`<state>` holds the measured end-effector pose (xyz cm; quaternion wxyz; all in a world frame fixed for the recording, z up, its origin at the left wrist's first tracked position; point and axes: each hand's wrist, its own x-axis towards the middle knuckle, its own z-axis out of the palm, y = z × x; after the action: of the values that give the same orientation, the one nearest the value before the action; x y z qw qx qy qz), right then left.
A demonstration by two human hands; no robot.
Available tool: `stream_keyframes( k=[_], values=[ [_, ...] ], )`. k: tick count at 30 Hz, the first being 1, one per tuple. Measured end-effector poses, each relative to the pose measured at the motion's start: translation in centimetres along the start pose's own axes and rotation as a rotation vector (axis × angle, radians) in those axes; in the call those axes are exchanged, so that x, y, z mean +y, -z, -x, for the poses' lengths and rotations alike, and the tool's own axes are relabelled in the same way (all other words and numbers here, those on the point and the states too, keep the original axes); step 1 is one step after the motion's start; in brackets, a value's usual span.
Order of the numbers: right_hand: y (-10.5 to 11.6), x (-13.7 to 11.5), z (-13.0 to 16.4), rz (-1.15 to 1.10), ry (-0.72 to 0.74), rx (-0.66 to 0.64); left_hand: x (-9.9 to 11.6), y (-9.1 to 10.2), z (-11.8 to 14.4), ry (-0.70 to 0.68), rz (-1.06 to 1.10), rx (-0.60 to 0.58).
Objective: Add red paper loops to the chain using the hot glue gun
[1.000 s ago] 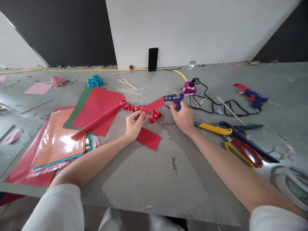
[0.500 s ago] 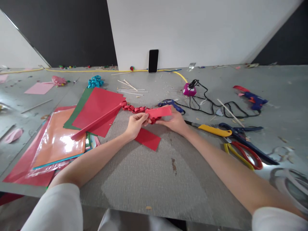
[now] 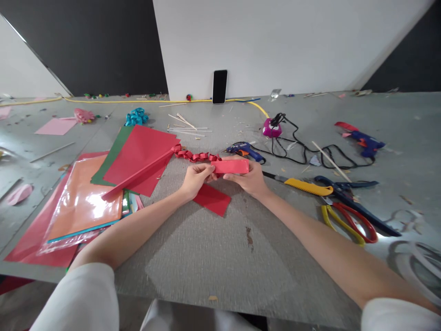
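- Red paper strip (image 3: 231, 166) — pinched by left grip (image 3: 195, 181) and right grip (image 3: 253, 180)
- Clear plastic sleeve (image 3: 51, 246) — orange sheet (image 3: 81, 204) inside
- Folded chain (image 3: 193, 156) — right end hidden behind strip

A plain white left sleeve (image 3: 81, 296) and matching right sleeve (image 3: 399, 313) are short and loose; left fingers (image 3: 207, 170) and right fingers (image 3: 237, 179) are bare; pale cloth (image 3: 155, 317) shows below the near edge of the table (image 3: 220, 262).

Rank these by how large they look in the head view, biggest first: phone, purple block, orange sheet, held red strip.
1. Orange sheet
2. Phone and held red strip: too alike to rank, the strip being nearer the camera
3. Purple block
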<state>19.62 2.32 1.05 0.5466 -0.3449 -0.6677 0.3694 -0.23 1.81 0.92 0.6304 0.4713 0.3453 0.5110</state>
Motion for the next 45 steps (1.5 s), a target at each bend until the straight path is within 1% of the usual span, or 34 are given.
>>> stream_keyframes(
  k=[8,15,21,25,30,35,40,42,45],
  values=[
    [-0.1,-0.4,0.1,0.019,-0.016,0.024,-0.1,0.1,-0.1,-0.005,-0.058,-0.029],
    [-0.4,-0.3,-0.1,-0.064,-0.025,0.032,-0.1,0.1,0.0,-0.022,-0.056,-0.056],
    [-0.2,-0.5,-0.2,-0.062,-0.08,0.065,-0.1,0.0,0.2,-0.046,-0.097,-0.074],
    [-0.2,-0.7,-0.2,-0.07,-0.112,0.048,-0.4,-0.1,0.2,-0.105,-0.135,-0.059],
    [-0.4,-0.6,-0.2,-0.09,-0.139,0.014,-0.5,-0.2,0.5,-0.121,-0.199,-0.038],
    [-0.4,-0.3,-0.1,-0.1,-0.136,-0.01,-0.2,-0.3,0.9,-0.14,-0.25,-0.006],
    [-0.5,0.3,-0.1,-0.171,-0.133,-0.067,-0.3,-0.3,0.8,-0.15,-0.22,0.042],
    [-0.5,0.5,-0.1,-0.167,-0.137,-0.055,-0.3,-0.3,0.7,-0.146,-0.199,0.059],
    [-0.5,0.6,-0.1,-0.126,-0.142,0.019,-0.3,-0.4,0.6,-0.138,-0.203,0.073]
  ],
)
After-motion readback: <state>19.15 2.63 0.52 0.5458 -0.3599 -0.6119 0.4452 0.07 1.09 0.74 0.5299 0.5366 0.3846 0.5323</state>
